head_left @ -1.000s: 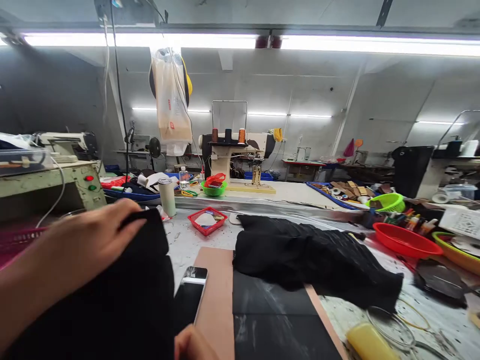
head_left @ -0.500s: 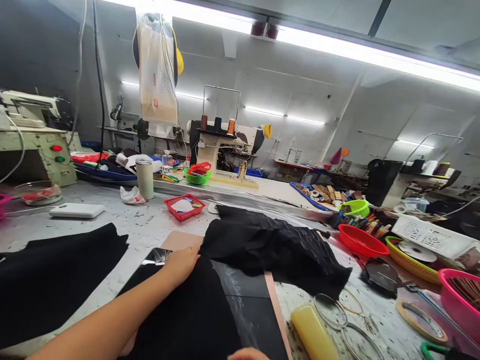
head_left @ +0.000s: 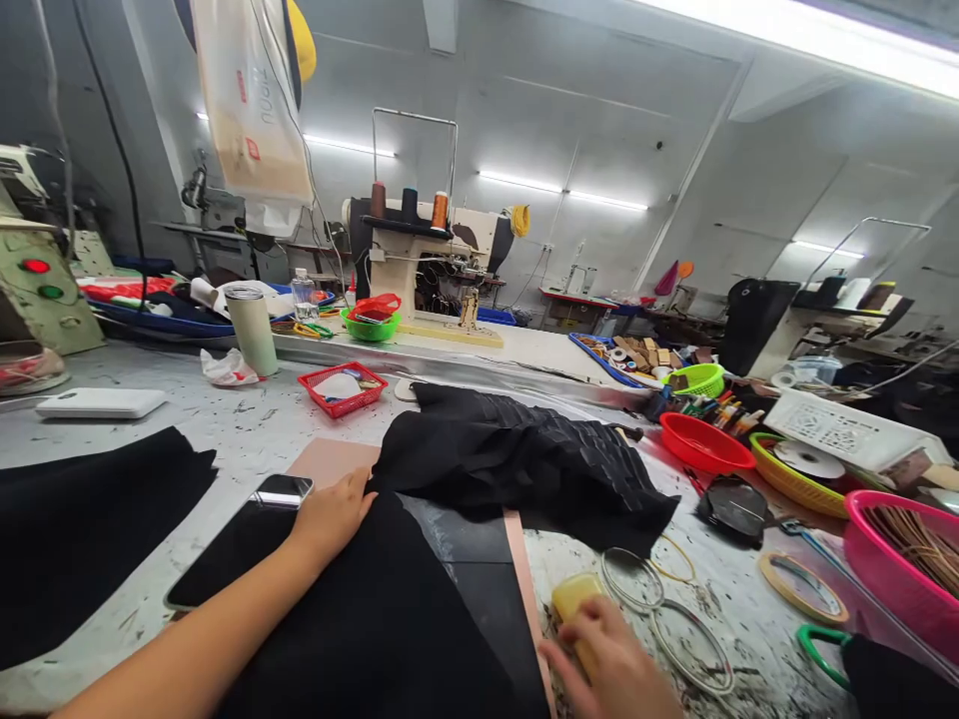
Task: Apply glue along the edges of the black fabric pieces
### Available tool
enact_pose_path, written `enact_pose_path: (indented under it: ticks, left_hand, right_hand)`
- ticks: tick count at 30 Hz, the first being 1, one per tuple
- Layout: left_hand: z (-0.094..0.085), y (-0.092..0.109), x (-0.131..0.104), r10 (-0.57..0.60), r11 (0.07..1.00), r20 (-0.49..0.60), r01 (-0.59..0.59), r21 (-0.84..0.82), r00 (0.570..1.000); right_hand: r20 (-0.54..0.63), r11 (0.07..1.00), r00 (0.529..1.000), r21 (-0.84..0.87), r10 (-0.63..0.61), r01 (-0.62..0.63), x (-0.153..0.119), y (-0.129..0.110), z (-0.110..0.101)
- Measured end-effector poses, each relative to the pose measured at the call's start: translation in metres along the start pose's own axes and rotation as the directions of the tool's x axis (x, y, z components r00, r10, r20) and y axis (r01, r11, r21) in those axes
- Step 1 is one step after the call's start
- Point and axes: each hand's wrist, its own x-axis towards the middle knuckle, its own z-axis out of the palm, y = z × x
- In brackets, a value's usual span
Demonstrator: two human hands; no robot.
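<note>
My left hand (head_left: 334,514) rests at the upper edge of a black fabric piece (head_left: 367,609), its fingers closed together on that edge. My right hand (head_left: 614,664), a little blurred, is over a yellow block (head_left: 575,593) with thumb and fingers apart around it; part of the block is hidden under the hand. Between the hands lies a dark board (head_left: 486,589) with pale smears and a pink strip (head_left: 518,559) along its side. Crumpled black fabric (head_left: 494,464) covers its far end. A phone (head_left: 232,549) lies beside my left forearm.
Metal rings (head_left: 693,647), a tape roll (head_left: 803,587) and green-handled scissors (head_left: 816,654) lie to the right. Farther off are a red bowl (head_left: 706,442), a pink basket (head_left: 910,559) and a red tray (head_left: 343,389). A sewing machine (head_left: 427,265) stands behind.
My right hand has come up from the bottom edge to the yellow block. My left hand stays at the fabric's edge. More of the phone shows, and the view has shifted.
</note>
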Motion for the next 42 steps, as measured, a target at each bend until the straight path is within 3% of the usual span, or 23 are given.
enact_pose_path:
  ticks: [3, 5, 7, 10, 12, 14, 16, 19, 21, 25, 30, 42]
  left_hand:
    - [0.002, -0.001, 0.000, -0.039, 0.999, -0.040, 0.038, -0.030, 0.998]
    - [0.001, -0.002, 0.000, -0.058, 0.996, -0.030, 0.056, -0.069, 0.998]
    - [-0.001, -0.003, -0.001, -0.062, 0.992, 0.000, 0.062, -0.112, 0.998]
    - [-0.003, -0.007, -0.002, -0.058, 0.981, 0.048, 0.066, -0.181, 0.997]
    - [-0.003, -0.010, -0.004, -0.057, 0.971, 0.066, 0.071, -0.230, 0.996]
    - [-0.002, -0.013, -0.005, -0.054, 0.960, 0.086, 0.076, -0.269, 0.995]
    - [-0.001, -0.016, -0.006, -0.046, 0.953, 0.106, 0.075, -0.292, 0.993]
    - [0.002, -0.018, -0.008, -0.019, 0.944, 0.119, 0.057, -0.325, 0.993]
    - [0.003, -0.020, -0.008, 0.005, 0.933, 0.129, 0.042, -0.357, 0.992]
    - [0.005, -0.022, -0.007, 0.014, 0.921, 0.183, 0.059, -0.386, 0.983]
    - [0.009, -0.026, -0.006, 0.009, 0.893, 0.207, 0.085, -0.442, 0.978]
    - [0.010, -0.026, -0.007, -0.026, 0.850, 0.241, 0.148, -0.505, 0.970]
  right_hand:
    - [0.125, 0.946, 0.940, -0.095, 0.319, -0.308, 0.020, 0.028, -0.031]
    - [0.301, 0.929, 0.879, -0.101, 0.371, -0.357, 0.031, 0.037, -0.040]
    - [0.406, 0.939, 0.852, -0.055, 0.331, -0.338, 0.040, 0.034, -0.041]
    - [0.354, 0.905, 0.906, 0.263, 0.233, -0.336, 0.053, 0.012, -0.036]
    - [0.293, 0.743, 0.940, 0.588, 0.174, -0.321, 0.064, -0.013, -0.030]
    - [0.254, 0.538, 0.958, 0.793, 0.135, -0.287, 0.078, -0.041, -0.021]
    - [0.224, 0.410, 0.970, 0.880, 0.090, -0.241, 0.096, -0.069, -0.010]
    - [0.205, 0.334, 0.979, 0.922, 0.013, -0.198, 0.121, -0.100, 0.012]
    - [0.222, 0.364, 0.975, 0.910, -0.019, -0.201, 0.133, -0.113, 0.026]
    - [0.172, 0.518, 0.984, 0.846, -0.050, -0.122, 0.147, -0.127, 0.049]
    - [0.169, 0.699, 0.977, 0.714, -0.132, -0.029, 0.152, -0.136, 0.060]
    - [0.195, 0.813, 0.964, 0.582, -0.183, 0.037, 0.176, -0.159, 0.080]
